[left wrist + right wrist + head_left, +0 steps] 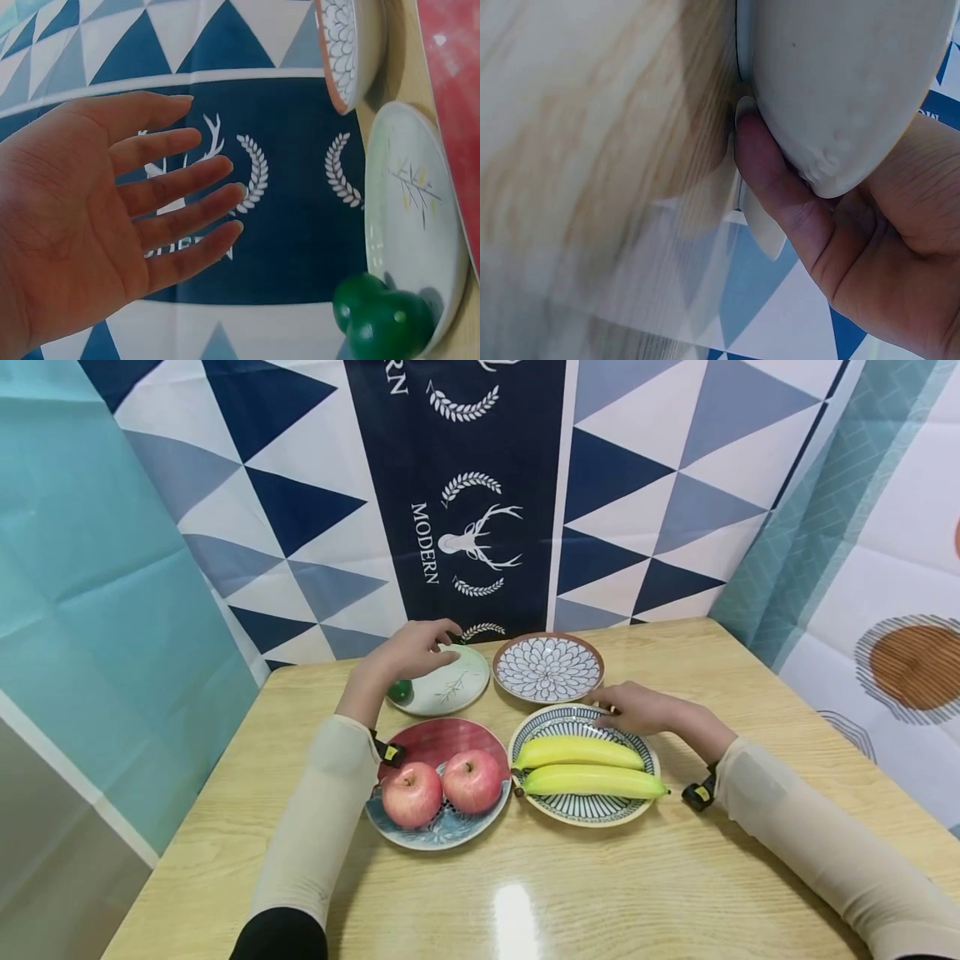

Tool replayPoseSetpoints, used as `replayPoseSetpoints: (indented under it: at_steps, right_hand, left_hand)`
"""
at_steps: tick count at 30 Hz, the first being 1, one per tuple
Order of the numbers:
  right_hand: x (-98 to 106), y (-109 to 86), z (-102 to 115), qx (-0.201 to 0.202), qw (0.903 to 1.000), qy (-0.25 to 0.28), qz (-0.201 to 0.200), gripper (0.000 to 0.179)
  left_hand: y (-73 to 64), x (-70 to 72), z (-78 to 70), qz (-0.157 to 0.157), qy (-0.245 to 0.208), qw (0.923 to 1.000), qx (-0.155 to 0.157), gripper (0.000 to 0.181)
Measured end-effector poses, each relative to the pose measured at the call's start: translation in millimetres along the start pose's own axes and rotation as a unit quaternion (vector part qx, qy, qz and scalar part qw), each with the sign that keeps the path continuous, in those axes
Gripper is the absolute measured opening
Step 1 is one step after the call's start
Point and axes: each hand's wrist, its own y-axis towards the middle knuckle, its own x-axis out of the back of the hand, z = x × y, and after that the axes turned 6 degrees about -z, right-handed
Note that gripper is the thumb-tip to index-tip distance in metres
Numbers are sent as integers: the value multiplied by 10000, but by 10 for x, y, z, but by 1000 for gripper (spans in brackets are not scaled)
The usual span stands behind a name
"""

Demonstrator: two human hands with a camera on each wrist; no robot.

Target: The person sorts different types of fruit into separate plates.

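My left hand (408, 652) hovers above a pale green plate (453, 681), fingers spread and nothing in them. Round, shiny green fruits (390, 326) sit at that plate's left side; the left wrist view shows two. With my right hand (637, 706) I grip the far right rim of a blue-and-white patterned plate (588, 810). Two yellow bananas (581, 750) lie side by side across it. From the right wrist, one digit shows under the plate's pale outer side (847, 82); the other fingers are hidden there.
A red-and-blue plate (442, 839) with two apples (472, 781) stands beside the banana plate, under my left forearm. Behind is a brown-rimmed bowl with a petal pattern (550, 668). Patterned cloth (480, 543) hangs along the table's back edge.
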Motion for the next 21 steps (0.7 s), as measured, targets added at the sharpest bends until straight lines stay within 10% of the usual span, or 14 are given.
replayPoseSetpoints:
  at_steps: [21]
  right_hand:
    - [-19, 3, -28, 40, 10000, 66, -37, 36]
  left_hand:
    - [-393, 81, 278, -203, -411, 9972, 593, 47]
